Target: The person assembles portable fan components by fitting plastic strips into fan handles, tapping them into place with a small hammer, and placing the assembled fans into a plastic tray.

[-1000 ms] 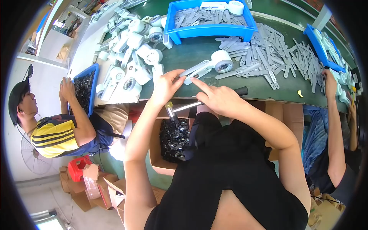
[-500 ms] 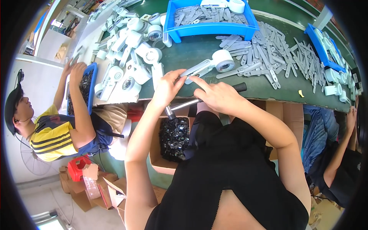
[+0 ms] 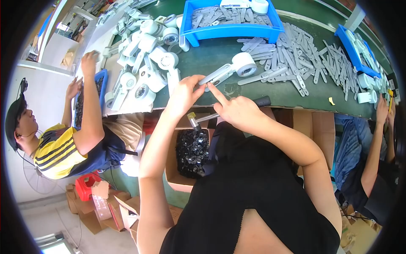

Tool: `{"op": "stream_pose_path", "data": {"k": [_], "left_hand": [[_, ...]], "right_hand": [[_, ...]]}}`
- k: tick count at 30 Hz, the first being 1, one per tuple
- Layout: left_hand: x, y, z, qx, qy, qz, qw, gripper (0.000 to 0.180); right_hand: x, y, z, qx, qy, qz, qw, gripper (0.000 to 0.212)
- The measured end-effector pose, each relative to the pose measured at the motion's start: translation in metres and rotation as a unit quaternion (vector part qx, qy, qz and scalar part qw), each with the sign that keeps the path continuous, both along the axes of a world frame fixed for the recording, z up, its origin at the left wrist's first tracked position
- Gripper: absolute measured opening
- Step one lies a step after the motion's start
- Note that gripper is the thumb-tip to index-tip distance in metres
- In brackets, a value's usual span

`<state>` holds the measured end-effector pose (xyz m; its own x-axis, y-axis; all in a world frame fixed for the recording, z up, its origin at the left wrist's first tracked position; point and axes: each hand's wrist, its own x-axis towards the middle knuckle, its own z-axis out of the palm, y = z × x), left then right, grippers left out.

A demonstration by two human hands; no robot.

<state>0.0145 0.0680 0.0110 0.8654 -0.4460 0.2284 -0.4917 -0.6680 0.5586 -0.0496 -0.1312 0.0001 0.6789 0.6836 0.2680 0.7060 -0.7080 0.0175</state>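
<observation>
A pale handheld fan (image 3: 244, 64) with a round head lies at the table's near edge, its handle pointing toward me. My left hand (image 3: 185, 94) pinches the handle's near end between thumb and fingers. With the index finger stretched out, my right hand (image 3: 240, 111) touches the same end of the handle. Its other fingers curl round a hammer (image 3: 207, 117) with a metal shaft and black grip. The hammer's small head, with a yellowish face, hangs just below the table edge, above a cardboard box (image 3: 181, 185) of small shiny black parts.
More handheld fans (image 3: 148, 44) are heaped at the left. A blue tray (image 3: 232, 30) on legs holds grey strips, and loose grey strips (image 3: 292, 59) lie right of it. Another blue tray (image 3: 353, 55) stands far right. Co-workers sit on both sides, the left one by a blue bin (image 3: 102, 86).
The hammer's head has tilted so its yellowish face shows. My right hand has shifted slightly, its index finger still at the handle. The left co-worker's hand has risen.
</observation>
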Motion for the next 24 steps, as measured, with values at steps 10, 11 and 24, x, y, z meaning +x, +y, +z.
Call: {"op": "stream_pose_path", "data": {"k": [10,11,24], "left_hand": [[0.002,0.003,0.000,-0.022,0.010,-0.003,1.000,0.029],[0.002,0.002,0.001,-0.014,0.006,-0.005,1.000,0.029],[-0.005,-0.003,-0.006,-0.055,-0.013,0.013,0.998,0.027]], "right_hand": [[0.006,0.007,0.002,0.019,-0.006,0.006,1.000,0.013],[0.007,0.010,0.002,0.016,-0.013,0.007,1.000,0.014],[-0.003,0.009,-0.004,0.029,-0.017,0.001,0.999,0.014]]}}
